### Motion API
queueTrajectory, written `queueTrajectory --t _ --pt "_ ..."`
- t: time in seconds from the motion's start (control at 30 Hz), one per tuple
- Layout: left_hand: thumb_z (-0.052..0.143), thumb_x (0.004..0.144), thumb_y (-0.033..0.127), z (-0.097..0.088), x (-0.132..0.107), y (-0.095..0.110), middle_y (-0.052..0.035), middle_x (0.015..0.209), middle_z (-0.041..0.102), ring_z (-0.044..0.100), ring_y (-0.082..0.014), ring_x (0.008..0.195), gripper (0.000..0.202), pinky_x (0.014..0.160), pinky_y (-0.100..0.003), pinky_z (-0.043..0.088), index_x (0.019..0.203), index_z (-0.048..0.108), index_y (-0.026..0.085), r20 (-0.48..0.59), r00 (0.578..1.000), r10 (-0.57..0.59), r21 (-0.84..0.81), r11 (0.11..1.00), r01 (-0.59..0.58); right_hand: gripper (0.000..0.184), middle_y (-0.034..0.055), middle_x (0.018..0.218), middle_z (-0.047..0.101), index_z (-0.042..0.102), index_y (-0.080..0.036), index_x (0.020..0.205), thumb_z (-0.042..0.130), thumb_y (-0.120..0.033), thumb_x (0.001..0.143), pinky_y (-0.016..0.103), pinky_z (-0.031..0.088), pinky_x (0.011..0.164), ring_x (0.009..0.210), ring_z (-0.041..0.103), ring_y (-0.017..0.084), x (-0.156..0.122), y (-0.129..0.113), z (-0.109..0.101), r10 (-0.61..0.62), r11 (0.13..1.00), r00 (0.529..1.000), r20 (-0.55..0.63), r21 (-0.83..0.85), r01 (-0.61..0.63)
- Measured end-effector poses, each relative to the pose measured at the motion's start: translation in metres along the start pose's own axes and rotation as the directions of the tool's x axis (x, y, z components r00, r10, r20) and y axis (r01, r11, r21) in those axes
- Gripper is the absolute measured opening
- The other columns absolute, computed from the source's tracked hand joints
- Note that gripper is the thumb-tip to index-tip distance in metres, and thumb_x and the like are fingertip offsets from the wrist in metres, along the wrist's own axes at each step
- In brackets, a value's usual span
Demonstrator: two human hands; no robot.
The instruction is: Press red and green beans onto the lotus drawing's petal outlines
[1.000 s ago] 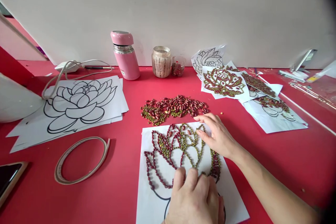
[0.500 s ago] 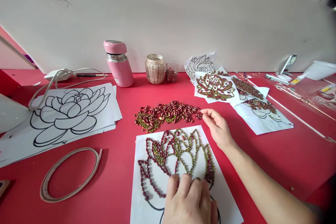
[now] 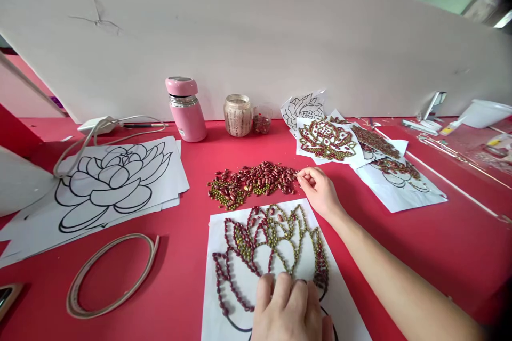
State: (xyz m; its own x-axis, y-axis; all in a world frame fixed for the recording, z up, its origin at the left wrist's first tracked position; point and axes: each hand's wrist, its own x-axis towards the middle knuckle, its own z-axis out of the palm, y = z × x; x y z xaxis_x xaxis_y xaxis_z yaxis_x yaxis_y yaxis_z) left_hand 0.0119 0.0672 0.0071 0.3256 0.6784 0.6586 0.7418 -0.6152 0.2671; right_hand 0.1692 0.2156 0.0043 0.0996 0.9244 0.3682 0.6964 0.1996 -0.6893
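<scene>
On the red table lies a white sheet (image 3: 216,325) with a flower outline. Dark red beans and green beans line its petals in rows. My left hand (image 3: 286,309) rests on the lower part of this sheet, fingers curled down and close together; its fingertips are hidden. Just beyond the sheet is a loose pile of mixed red and green beans (image 3: 260,177). At the pile's right edge is my right hand (image 3: 318,189), thumb and forefinger pinched together against the outermost beans. Whatever may be between those tips is too small to make out.
Printed flower sheets (image 3: 120,181) lie at left, beside a coiled strip (image 3: 112,277). A pink flask (image 3: 187,112), a jar (image 3: 237,115) and a small cup (image 3: 262,120) stand along the wall. Bean-covered pictures (image 3: 328,140) are stacked at right, near a white tub (image 3: 486,113).
My right hand has moved slightly left, and the pile's right edge now sits further in. The view has tilted up a little. My left hand stays on the sheet.
</scene>
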Motion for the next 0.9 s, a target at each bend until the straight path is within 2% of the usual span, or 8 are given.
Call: queueTrajectory --t 0.13,0.2,0.33,0.53,0.7,0.9 --pt "0.041 0.057 0.016 0.005 0.001 0.003 0.0017 0.05 0.042 0.035 -0.0151 0.055 0.007 0.057 -0.032 0.026 0.057 0.046 0.019 -0.093 0.992 -0.082 -0.031 0.996 0.08 0.016 0.0065 0.082 0.058 0.056 -0.017 0.081 0.045 -0.028 0.077 0.027 0.044 0.062 0.067 0.052 0.015 0.007 0.007 -0.003 0.026 0.999 0.999 -0.042 -0.019 -0.027" --pt "0.04 0.058 0.015 0.004 0.003 0.003 0.0018 0.05 0.041 0.035 -0.015 0.055 0.008 0.058 -0.031 0.026 0.056 0.046 0.019 -0.095 0.993 -0.067 -0.022 0.998 0.066 0.018 0.0072 0.084 0.059 0.056 -0.016 0.084 0.044 -0.028 0.078 0.027 0.045 0.062 0.068 0.052 0.015 0.01 0.01 -0.006 0.035 0.999 0.999 -0.041 -0.022 -0.036" --pt "0.043 0.057 0.013 -0.001 0.008 0.001 0.0026 0.051 0.041 0.035 -0.0141 0.055 0.006 0.059 -0.029 0.027 0.057 0.046 0.018 -0.081 0.997 -0.002 -0.013 1.0 0.001 0.014 0.0045 0.077 0.057 0.057 -0.017 0.08 0.047 -0.027 0.076 0.024 0.046 0.06 0.062 0.052 0.013 0.011 0.011 -0.009 0.025 0.999 0.999 0.029 -0.036 -0.024" --pt "0.043 0.059 0.013 0.009 0.0 0.004 0.0019 0.05 0.04 0.036 -0.0145 0.055 0.007 0.058 -0.032 0.026 0.055 0.043 0.018 -0.154 0.984 -0.093 -0.044 0.995 0.087 0.011 0.0012 0.073 0.052 0.057 -0.019 0.069 0.05 -0.025 0.074 0.023 0.043 0.054 0.053 0.048 0.009 0.015 0.007 -0.007 0.007 0.992 0.992 0.129 -0.126 0.009" --pt "0.044 0.063 0.015 0.013 -0.003 0.005 0.0012 0.05 0.039 0.037 -0.0146 0.055 0.009 0.058 -0.032 0.026 0.055 0.043 0.018 -0.167 0.981 -0.097 -0.044 0.995 0.09 0.009 0.0008 0.074 0.052 0.057 -0.019 0.067 0.051 -0.023 0.073 0.022 0.04 0.053 0.052 0.047 0.009 0.02 0.006 -0.006 0.019 0.979 0.986 0.166 -0.205 0.015" --pt "0.048 0.06 0.015 0.013 -0.003 0.005 0.0014 0.05 0.04 0.038 -0.0138 0.055 0.008 0.058 -0.031 0.027 0.056 0.044 0.019 -0.158 0.983 -0.095 -0.037 0.995 0.09 0.01 0.0012 0.075 0.054 0.059 -0.019 0.07 0.05 -0.022 0.073 0.022 0.041 0.058 0.057 0.05 0.01 0.024 0.003 -0.01 0.025 0.97 0.972 0.235 -0.241 0.034"
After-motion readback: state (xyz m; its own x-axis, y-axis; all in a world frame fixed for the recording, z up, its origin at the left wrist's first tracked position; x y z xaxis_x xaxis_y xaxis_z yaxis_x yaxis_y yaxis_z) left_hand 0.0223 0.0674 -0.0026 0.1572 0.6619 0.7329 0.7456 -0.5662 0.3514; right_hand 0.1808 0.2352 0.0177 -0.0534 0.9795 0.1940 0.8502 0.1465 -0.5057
